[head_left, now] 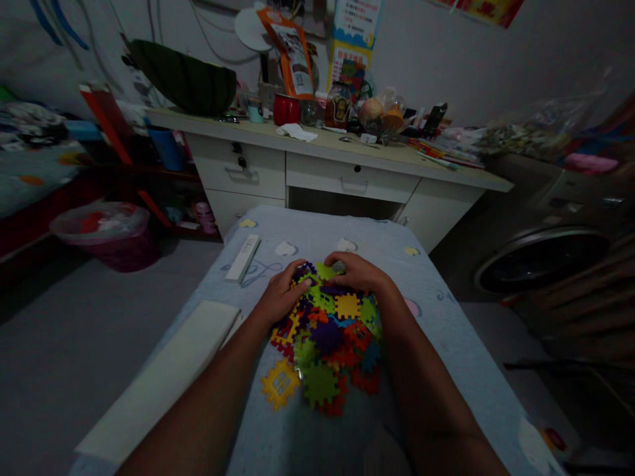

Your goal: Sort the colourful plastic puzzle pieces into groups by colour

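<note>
A heap of colourful plastic interlocking tiles point(325, 337) with notched edges lies on the cloth-covered table between my forearms. At the heap's far left edge, my left hand point(284, 294) has its thumb and fingers bent around a purple tile point(310, 268). My right hand point(356, 272) is at the far right edge, with curved fingers and thumb apart beside a light green tile point(325, 272). A yellow square tile point(348, 305) lies near the right wrist. Closer to me are a yellow window-shaped tile point(280, 383) and a green tile point(320, 385).
A white board point(163, 380) lies along the table's left side, with a small white box point(243, 259) beyond it. Behind the table stands a cluttered white desk point(322, 170). A pink waste bin point(112, 238) is left, a washing machine point(540, 225) right.
</note>
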The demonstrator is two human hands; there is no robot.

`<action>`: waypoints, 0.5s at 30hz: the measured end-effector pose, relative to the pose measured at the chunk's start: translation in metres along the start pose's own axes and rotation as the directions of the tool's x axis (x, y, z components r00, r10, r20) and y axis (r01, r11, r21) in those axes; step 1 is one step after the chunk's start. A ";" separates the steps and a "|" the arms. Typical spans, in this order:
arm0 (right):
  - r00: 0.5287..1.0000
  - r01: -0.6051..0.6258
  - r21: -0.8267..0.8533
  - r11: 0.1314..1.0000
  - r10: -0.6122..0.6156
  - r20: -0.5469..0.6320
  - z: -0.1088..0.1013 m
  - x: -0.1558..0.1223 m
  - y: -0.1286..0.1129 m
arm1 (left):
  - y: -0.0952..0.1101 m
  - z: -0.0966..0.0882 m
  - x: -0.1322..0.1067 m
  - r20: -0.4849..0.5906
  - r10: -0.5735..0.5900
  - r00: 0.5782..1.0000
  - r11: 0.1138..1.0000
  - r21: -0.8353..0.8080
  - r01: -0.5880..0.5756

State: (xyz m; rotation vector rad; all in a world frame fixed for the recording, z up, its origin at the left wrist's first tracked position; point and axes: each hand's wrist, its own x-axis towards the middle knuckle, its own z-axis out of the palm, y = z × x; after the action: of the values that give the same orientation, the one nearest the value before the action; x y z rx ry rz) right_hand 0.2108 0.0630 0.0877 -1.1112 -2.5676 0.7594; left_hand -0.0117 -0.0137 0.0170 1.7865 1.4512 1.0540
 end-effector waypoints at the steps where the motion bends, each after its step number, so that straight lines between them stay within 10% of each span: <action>1: 0.999 0.005 0.054 0.999 -0.003 -0.033 -0.005 -0.002 0.002 | 0.000 0.000 0.000 0.000 0.001 1.000 1.000 0.003 -0.001; 6: 0.927 -0.098 0.220 0.970 0.170 -0.334 -0.030 -0.017 0.040 | -0.002 0.001 0.002 -0.044 0.025 0.999 0.999 0.035 -0.024; 11: 0.597 -0.387 0.183 0.904 0.397 -0.697 -0.041 -0.040 0.103 | -0.005 0.004 0.003 -0.119 0.040 0.992 0.995 0.097 -0.028; 15: 0.436 -0.512 0.200 0.835 0.453 -0.778 -0.037 -0.049 0.138 | -0.005 0.005 0.003 -0.152 0.046 0.987 0.993 0.116 -0.028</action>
State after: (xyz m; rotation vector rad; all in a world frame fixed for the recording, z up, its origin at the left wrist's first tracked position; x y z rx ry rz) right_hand 0.3429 0.1197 0.0418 -1.7455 -1.4861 0.1392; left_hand -0.0102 -0.0092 0.0108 1.8515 1.6046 1.1724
